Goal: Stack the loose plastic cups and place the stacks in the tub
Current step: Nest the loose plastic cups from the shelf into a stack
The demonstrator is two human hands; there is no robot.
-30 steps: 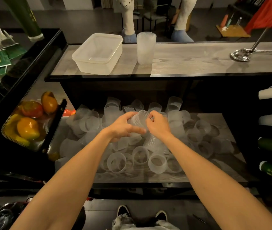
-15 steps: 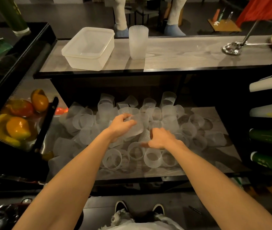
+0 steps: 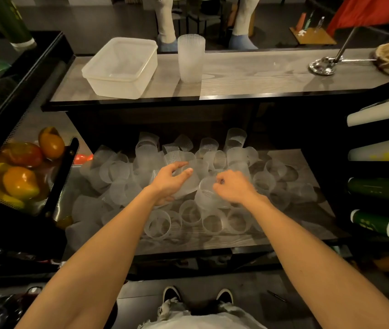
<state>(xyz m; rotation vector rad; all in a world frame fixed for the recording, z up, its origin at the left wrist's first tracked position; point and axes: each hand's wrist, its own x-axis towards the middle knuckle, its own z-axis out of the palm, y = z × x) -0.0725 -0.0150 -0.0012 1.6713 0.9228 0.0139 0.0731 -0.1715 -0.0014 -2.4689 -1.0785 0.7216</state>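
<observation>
Single head-worn view, looking forward and down (wide-angle), close over a lower shelf (image 3: 295,162), upper counter (image 3: 248,77) beyond

Dozens of loose cups (image 3: 190,213) of ribbed, frosted clear plastic cover the lower shelf (image 3: 307,162). Most lie on their sides in a jumble, mouths turned every way; a few at the far edge stand upright. Along the near edge a row lies with open mouths facing the viewer. One cup (image 3: 209,195) near the middle of the heap is raised slightly above the rest, mouth up and tilted. On the desk (image 3: 248,74) above, a tall stack of cups (image 3: 191,59) stands upright, just right of the tub (image 3: 120,67). The tub is a translucent white rectangular box, open at the top and holding no cups.
</observation>
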